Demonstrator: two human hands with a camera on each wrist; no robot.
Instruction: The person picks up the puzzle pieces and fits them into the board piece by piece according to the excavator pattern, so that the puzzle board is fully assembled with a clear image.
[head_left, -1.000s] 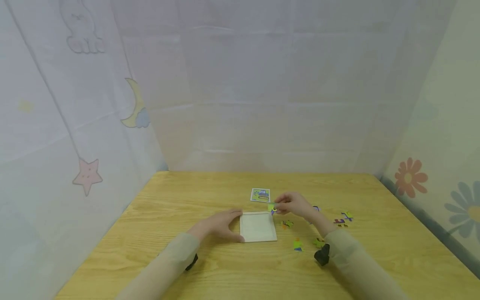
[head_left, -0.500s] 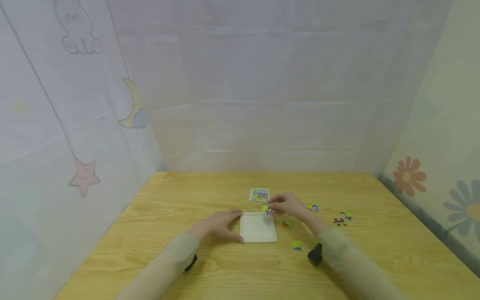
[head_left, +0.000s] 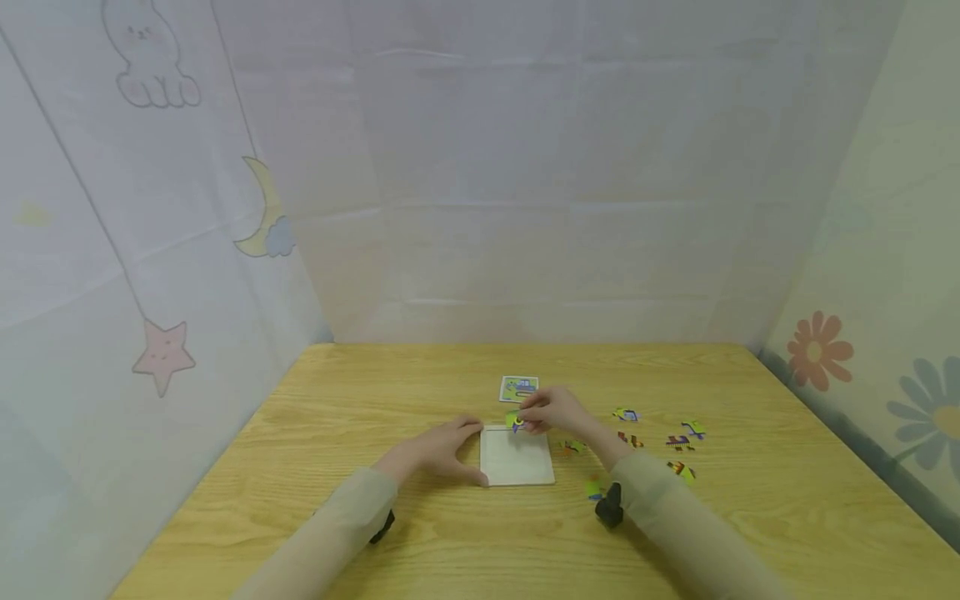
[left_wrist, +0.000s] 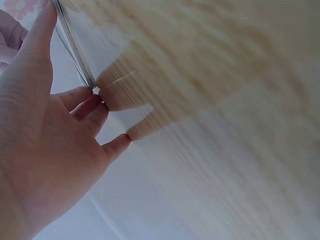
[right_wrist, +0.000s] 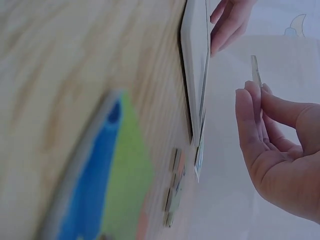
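Note:
My left hand point(head_left: 442, 450) holds the left side of a pale, square puzzle tray point(head_left: 517, 462), thumb at the near corner and fingers at the far one. In the left wrist view, its fingertips point(left_wrist: 117, 146) also touch the table. My right hand point(head_left: 555, 410) pinches a green puzzle piece point(head_left: 513, 421) with purple and yellow marks just over the tray's far edge. From the right wrist view, this thin piece point(right_wrist: 255, 70) appears edge-on, raised clear of the tray point(right_wrist: 196, 65). The tray's visible floor is bare.
Behind the tray lies a picture card point(head_left: 517, 387) showing a digger-like vehicle. Several loose puzzle pieces point(head_left: 680, 443) are scattered to the right on the wooden table point(head_left: 375, 383). One blue-and-green piece point(right_wrist: 117, 175) looms close in the right wrist view. Patterned cloth walls point(head_left: 480, 208) surround the table.
My right hand has carried the green puzzle piece leftward along the tray's far edge. More loose pieces show behind the right forearm. My left hand has stayed at the tray.

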